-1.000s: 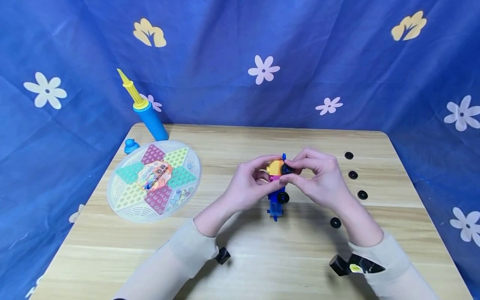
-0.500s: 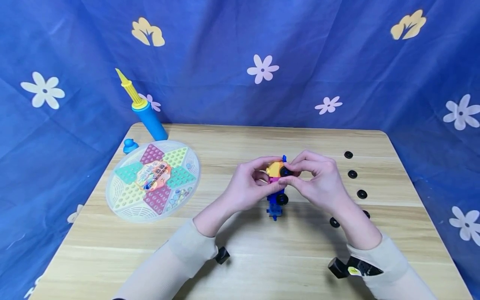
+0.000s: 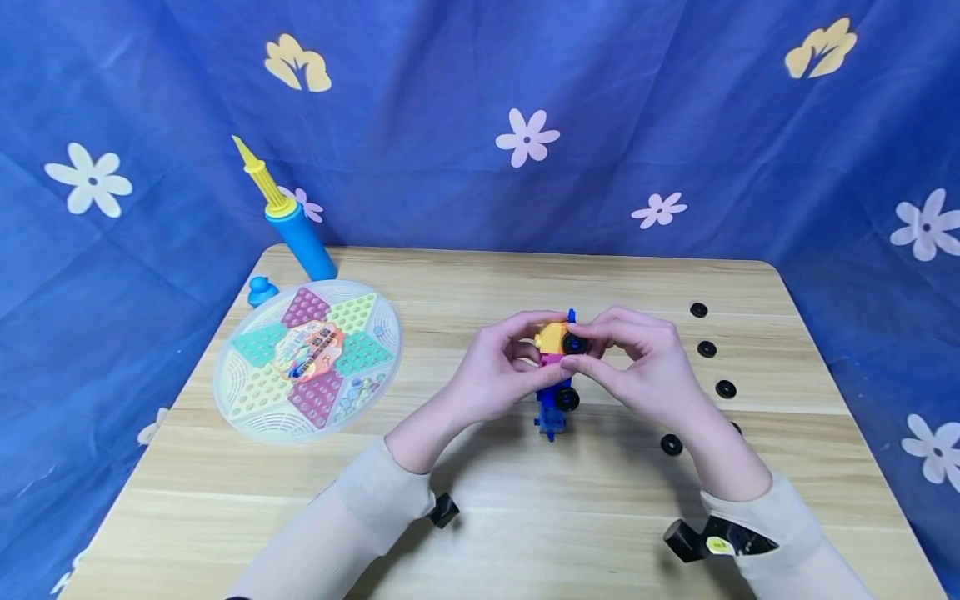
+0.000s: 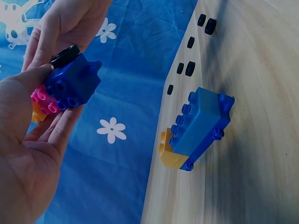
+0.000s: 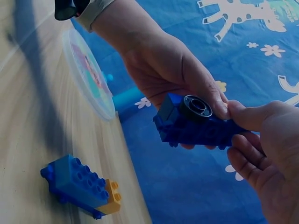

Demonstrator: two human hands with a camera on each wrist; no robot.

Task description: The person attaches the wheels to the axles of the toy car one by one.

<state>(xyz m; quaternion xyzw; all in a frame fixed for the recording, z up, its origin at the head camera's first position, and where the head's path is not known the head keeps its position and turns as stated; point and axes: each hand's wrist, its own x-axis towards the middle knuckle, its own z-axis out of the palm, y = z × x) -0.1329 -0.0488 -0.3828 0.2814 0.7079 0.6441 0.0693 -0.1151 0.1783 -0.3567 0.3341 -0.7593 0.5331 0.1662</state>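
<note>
Left hand: the left hand (image 3: 498, 375) is up above the middle of the table (image 3: 487, 533), fingers wrapped round a small brick block (image 4: 65, 91), blue with pink and orange studs showing.
Right hand: the right hand (image 3: 637, 367) comes in from the other side, thumb and forefinger pinching a black wheel (image 5: 196, 107) right against the block's blue face.
Where the piece is: held off the table between both hands, just above the second brick car (image 3: 553, 410), which sits near the table's centre.
Contact: the wheel touches the block; whether it is fully seated I cannot tell.
Doing it well, as I judge it: keep the left grip steady, hold the wheel square to the blue face, and press straight in with the thumb rather than at a slant.
Watch for: a tilted wheel could skid off and drop.
Spare parts: loose black wheels (image 3: 706, 349) lie in a line by the table's right edge.
Elsewhere: a round checkers board (image 3: 307, 358) sits by the left edge, a blue pump (image 3: 288, 217) at the far left corner.
</note>
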